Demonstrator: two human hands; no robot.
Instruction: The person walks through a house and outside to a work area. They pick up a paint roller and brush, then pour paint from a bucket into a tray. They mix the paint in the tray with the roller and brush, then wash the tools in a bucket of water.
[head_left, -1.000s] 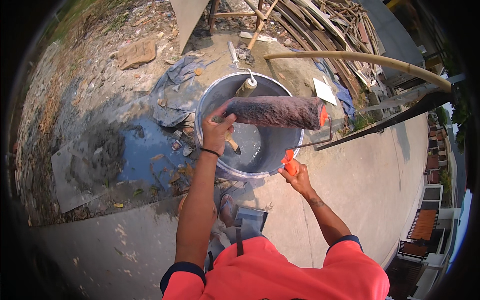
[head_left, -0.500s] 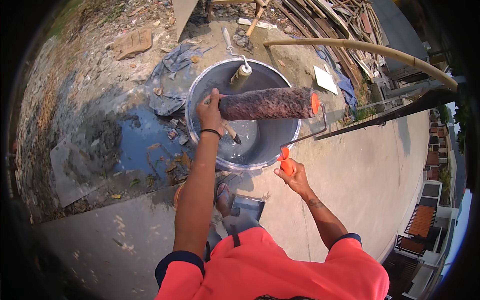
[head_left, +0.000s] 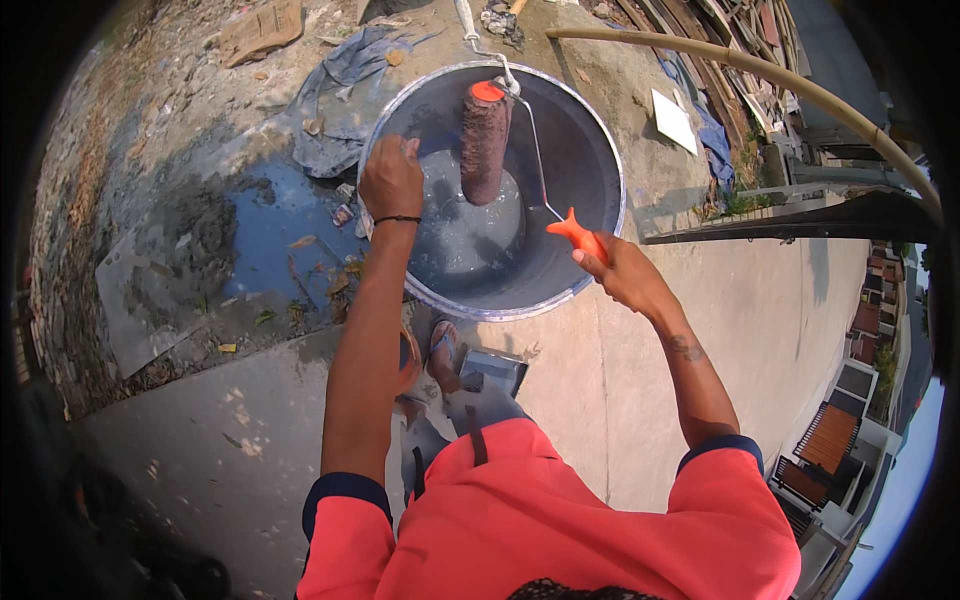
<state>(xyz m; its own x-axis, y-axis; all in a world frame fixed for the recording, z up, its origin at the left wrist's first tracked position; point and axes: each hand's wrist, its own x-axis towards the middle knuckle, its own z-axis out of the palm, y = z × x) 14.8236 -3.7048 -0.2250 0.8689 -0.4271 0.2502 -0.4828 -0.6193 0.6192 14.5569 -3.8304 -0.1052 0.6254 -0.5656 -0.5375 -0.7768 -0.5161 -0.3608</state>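
Note:
A large grey bucket (head_left: pixel 600 190) stands on the ground in front of me, with grey liquid (head_left: pixel 455 240) in its bottom. My right hand (head_left: pixel 620 275) grips the orange handle (head_left: pixel 575 232) of a paint roller. The roller's dark, wet sleeve (head_left: pixel 484 145) points down into the bucket, its orange end cap at the top. My left hand (head_left: pixel 390 180) rests on the bucket's left rim with its fingers curled over the edge, holding nothing else. A black band sits on that wrist.
A puddle (head_left: pixel 270 235) and wet dirt lie left of the bucket, with a grey cloth (head_left: pixel 330 100) behind it. A long bent pipe (head_left: pixel 780 80) and stacked timber (head_left: pixel 740 30) are at the far right. My sandalled foot (head_left: pixel 445 345) stands on the concrete slab (head_left: pixel 780 330).
The roller has swung from lying level across the bucket's top to pointing down into it. My left hand let go of the sleeve and moved to the rim.

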